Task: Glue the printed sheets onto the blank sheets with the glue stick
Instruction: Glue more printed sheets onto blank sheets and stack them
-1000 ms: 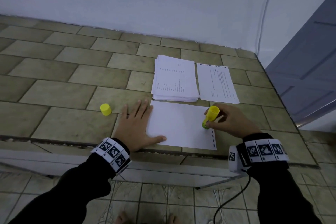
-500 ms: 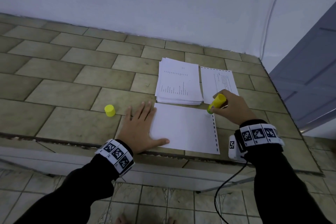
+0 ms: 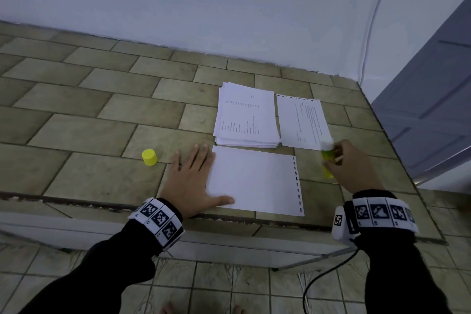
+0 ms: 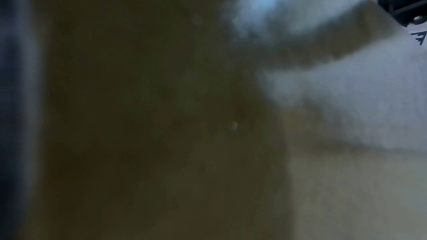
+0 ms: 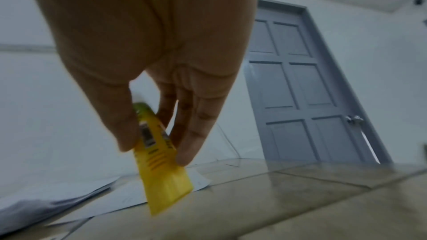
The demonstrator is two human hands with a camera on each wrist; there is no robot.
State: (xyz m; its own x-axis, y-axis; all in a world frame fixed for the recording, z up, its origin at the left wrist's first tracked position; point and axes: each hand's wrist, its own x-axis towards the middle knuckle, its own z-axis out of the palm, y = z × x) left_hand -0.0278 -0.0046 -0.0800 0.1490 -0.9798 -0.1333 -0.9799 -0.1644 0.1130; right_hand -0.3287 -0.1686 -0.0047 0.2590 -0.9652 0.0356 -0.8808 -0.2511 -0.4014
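Pinched between thumb and fingertips, the yellow glue stick (image 5: 161, 161) sits in the right hand (image 3: 354, 168), which hovers over the tiled counter (image 3: 84, 135) just right of the blank sheet; seen from the wrist, the thumb lies on one side of the tube and the fingers (image 5: 196, 134) curl round the other. From the head view the stick is blurred, its white tip up near the lower right corner of the single printed sheet (image 3: 302, 122).

Largest on the counter is the blank sheet (image 3: 254, 181), lying flat close to the near edge with a row of dark punch marks down its right side. Behind it, almost touching its far edge, rests the stack of printed sheets (image 3: 246, 116), and just beside that stack on the right lies the single printed sheet.

Flat on the counter, the left hand (image 3: 190, 181) has its fingers straight and spread; its thumb lies across the near left corner of the blank sheet and its fingers run along the sheet's left edge. The left wrist view is dark and blurred and tells nothing more.

Smallest, the yellow cap (image 3: 149, 157) stands on the tiles to the left of the left hand, apart from it.
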